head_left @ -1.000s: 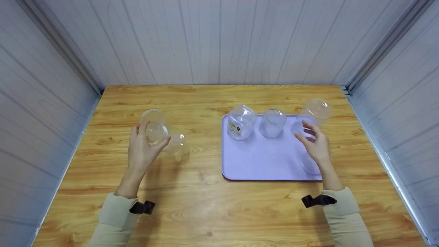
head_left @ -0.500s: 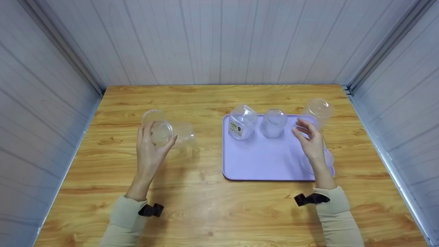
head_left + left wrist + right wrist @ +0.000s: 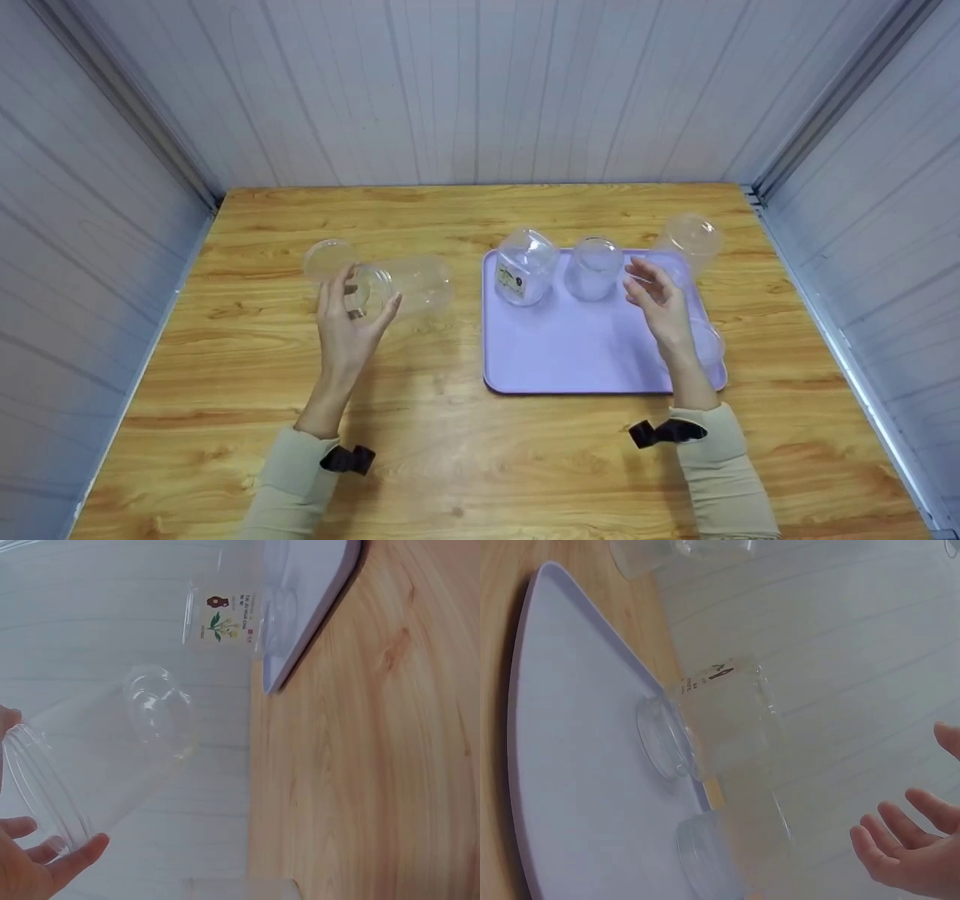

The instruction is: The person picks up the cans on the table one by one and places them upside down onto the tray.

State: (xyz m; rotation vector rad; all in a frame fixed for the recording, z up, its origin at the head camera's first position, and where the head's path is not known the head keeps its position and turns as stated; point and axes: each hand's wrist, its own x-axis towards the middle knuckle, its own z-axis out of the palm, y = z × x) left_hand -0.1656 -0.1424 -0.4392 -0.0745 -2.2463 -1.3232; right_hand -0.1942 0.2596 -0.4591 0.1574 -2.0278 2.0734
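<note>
My left hand (image 3: pixel 349 330) grips a clear plastic jar (image 3: pixel 420 285) by its threaded rim. In the left wrist view that jar (image 3: pixel 112 750) lies tilted in the air, its closed base pointing away from the fingers. Over the right part of the lilac tray (image 3: pixel 555 367), my right hand (image 3: pixel 664 311) hovers with loosely bent fingers and holds nothing. Two clear jars stand mouth down at the tray's back edge: a labelled jar (image 3: pixel 527 270) and a second jar (image 3: pixel 595 271). In the right wrist view, the fingers (image 3: pixel 900 840) are apart from the jars.
Another clear container (image 3: pixel 328 259) stands behind my left hand. One more clear jar (image 3: pixel 691 238) is at the tray's back right corner, and a clear round piece (image 3: pixel 709 345) lies partly behind my right wrist. Pale panel walls (image 3: pixel 450 97) enclose the wooden table (image 3: pixel 450 465).
My left hand has moved right, and the jar in it has swung so its base points to the right. My right hand has drifted left over the tray, still holding nothing.
</note>
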